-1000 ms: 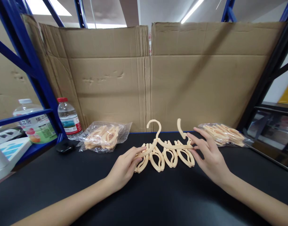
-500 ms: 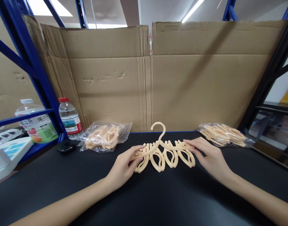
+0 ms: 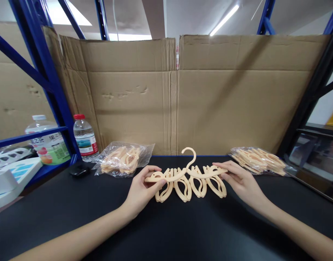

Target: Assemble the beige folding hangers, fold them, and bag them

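A cream plastic clothes hanger [image 3: 180, 176] is held up by its two arms, its hook pointing upward. My left hand [image 3: 142, 188] pinches the left arm's end between thumb and fingers. The other end sits between the thumb and fingers of my right hand [image 3: 241, 179]. Right behind and below this hanger, several folded cream hangers [image 3: 185, 192] lie in a row on the black table [image 3: 166, 232]. Part of that row is hidden by the held hanger and my left hand.
Clear bags of folded hangers lie at the back left [image 3: 123, 159] and back right [image 3: 259, 159]. A red-capped water bottle [image 3: 85, 139] and a black computer mouse [image 3: 79, 169] are at left. Behind stands a cardboard wall [image 3: 134, 98]; blue rack posts [image 3: 50, 83] rise at left.
The held hanger has tilted, its left end now higher and further left with my left hand turned. Its hook has shifted slightly right. The camera view has moved a little.
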Demonstrator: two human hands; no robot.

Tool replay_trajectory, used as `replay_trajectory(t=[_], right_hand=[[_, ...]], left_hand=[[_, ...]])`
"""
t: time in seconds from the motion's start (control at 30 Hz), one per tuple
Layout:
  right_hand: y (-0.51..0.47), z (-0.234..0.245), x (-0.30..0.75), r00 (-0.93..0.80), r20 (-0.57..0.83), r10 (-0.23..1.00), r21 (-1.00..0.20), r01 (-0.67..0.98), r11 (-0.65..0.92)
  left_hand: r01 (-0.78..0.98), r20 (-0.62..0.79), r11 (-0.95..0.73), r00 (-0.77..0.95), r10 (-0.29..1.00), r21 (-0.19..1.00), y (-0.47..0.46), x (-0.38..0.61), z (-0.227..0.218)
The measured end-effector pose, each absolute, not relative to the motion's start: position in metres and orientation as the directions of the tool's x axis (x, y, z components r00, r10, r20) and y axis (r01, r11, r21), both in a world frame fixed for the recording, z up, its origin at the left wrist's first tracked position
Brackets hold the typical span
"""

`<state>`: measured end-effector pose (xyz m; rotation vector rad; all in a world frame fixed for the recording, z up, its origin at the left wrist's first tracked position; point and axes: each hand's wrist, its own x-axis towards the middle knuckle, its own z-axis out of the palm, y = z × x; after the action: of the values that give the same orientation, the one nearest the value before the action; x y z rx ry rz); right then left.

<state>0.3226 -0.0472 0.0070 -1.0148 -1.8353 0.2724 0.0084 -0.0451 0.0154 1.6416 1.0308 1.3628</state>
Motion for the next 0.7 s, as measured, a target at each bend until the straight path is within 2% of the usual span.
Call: replay_trajectory(t=[0.23,0.37,0.5,0.7], right_hand=[[-0.056,0.009,0.312,-0.204,0.55,0.81,-0.75,0.306,0.586],[-0.061,0.01,0.302,-0.166,0.464,0.87,-0.852,0.187,0.489],[-0.066,0.013,0.292,-0.093,0.457,0.885,-0.887,0.027,0.461],[-0.078,0.016,0.282,-0.235,0.392,0.889,-0.903,0.085,0.421]], left_hand=[[-0.02,0.367,-0.367,0.074,0.927,0.93,-0.045,0.011,0.012],[-0.026,0.355,-0.355,0.127,0.926,0.935,-0.055,0.017,0.014],[-0.019,0.319,-0.323,0.216,0.923,0.946,-0.067,0.026,0.016],[-0.041,0.304,-0.304,0.269,0.914,0.952,-0.078,0.036,0.015]])
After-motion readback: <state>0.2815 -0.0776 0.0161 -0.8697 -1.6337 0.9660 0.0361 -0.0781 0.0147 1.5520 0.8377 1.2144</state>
